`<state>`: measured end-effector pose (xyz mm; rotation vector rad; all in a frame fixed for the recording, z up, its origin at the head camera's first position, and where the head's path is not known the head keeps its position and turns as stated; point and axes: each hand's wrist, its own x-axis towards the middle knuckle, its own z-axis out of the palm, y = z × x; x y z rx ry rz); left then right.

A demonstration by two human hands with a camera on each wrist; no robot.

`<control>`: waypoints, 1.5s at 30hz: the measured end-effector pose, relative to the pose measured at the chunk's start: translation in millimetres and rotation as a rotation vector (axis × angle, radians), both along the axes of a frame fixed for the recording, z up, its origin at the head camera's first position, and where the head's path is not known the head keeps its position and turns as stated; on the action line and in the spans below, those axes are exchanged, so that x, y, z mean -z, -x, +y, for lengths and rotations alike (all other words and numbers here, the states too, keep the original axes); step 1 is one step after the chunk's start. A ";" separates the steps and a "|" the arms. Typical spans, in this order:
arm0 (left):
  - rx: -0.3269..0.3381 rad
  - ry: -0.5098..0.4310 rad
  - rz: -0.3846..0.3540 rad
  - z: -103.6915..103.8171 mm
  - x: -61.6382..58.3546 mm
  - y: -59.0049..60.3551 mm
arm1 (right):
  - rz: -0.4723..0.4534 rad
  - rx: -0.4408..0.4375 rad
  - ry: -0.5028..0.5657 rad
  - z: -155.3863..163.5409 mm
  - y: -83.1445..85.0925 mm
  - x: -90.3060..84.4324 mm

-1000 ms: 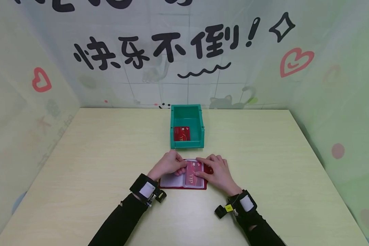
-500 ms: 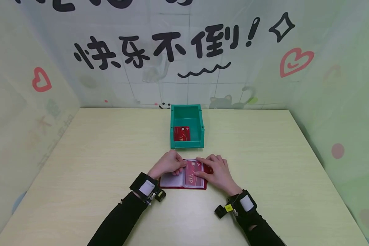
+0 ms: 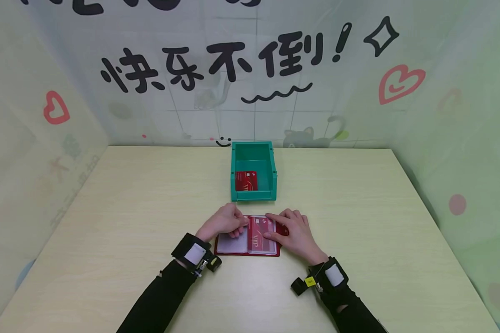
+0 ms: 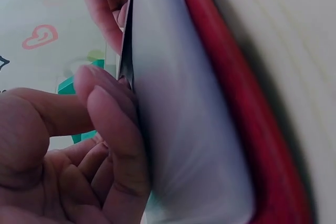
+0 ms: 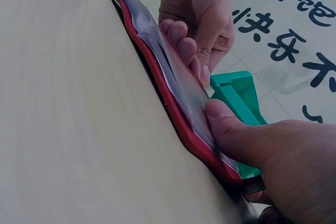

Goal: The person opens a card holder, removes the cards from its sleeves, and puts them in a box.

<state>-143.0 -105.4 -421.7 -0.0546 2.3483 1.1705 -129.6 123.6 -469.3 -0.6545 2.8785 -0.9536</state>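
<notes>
A red card holder (image 3: 233,245) lies open on the table near its front edge, with clear sleeves inside. A red VIP card (image 3: 258,238) shows through the right sleeve. My left hand (image 3: 225,223) curls over the top of the left page, and its fingertips (image 4: 105,129) grip the clear sleeve (image 4: 199,129) at its edge. My right hand (image 3: 293,233) holds the holder's right side: the thumb (image 5: 231,129) presses on the sleeve over the red cover (image 5: 152,69), with fingers under the edge.
A green open-fronted bin (image 3: 253,195) stands just behind the holder with a red card (image 3: 246,181) lying inside. The pale wooden table (image 3: 108,208) is enclosed by decorated walls at the back and both sides.
My left hand and wrist have slid a little to the left, uncovering more of the holder's left page. The right hand and the holder have stayed put.
</notes>
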 end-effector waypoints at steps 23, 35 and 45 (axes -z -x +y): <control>0.020 -0.064 -0.061 -10.6 -0.4 2.2 | -0.030 -0.008 -0.009 1.1 -1.4 -2.3; -0.047 -0.066 0.015 -2.7 0.4 -0.9 | -0.023 -0.010 -0.011 1.6 0.9 -1.6; 0.019 -0.049 0.076 -13.2 -6.8 1.4 | 0.002 -0.005 -0.010 0.4 2.3 -0.7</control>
